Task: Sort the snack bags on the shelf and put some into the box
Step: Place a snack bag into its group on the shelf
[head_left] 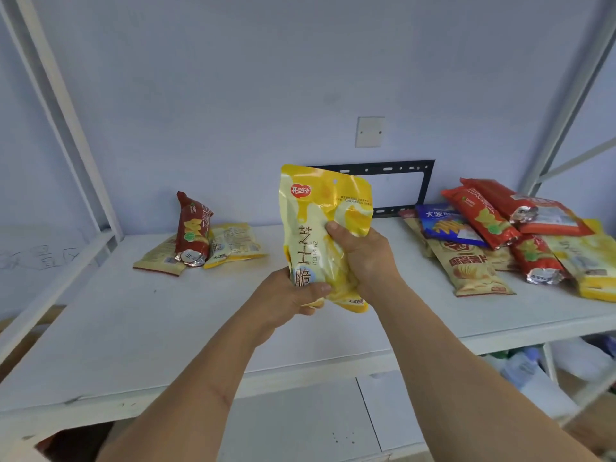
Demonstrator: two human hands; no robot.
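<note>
Yellow snack bag [320,228] is standing upright above the shelf [166,328]. Left hand [286,300] is clutching its bottom, fingers closed. Right hand [363,258] is squeezing its right side.

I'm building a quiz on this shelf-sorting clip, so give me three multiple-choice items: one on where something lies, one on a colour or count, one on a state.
1. Where does the blue snack bag lie?
A. In the right-hand pile on the shelf
B. In the left-hand group
C. In the person's hands

2. How many bags make up the left-hand group?
A. One
B. Three
C. Six

3. How is the yellow bag held?
A. Flat on the shelf, untouched
B. Pinched by one hand only
C. Upright above the shelf, gripped by both hands

Answers:
1. A: it rests among red and tan bags at the right.
2. B: a tan bag, a red bag and a yellow bag.
3. C: the left hand grips its bottom, the right hand its side.
</note>
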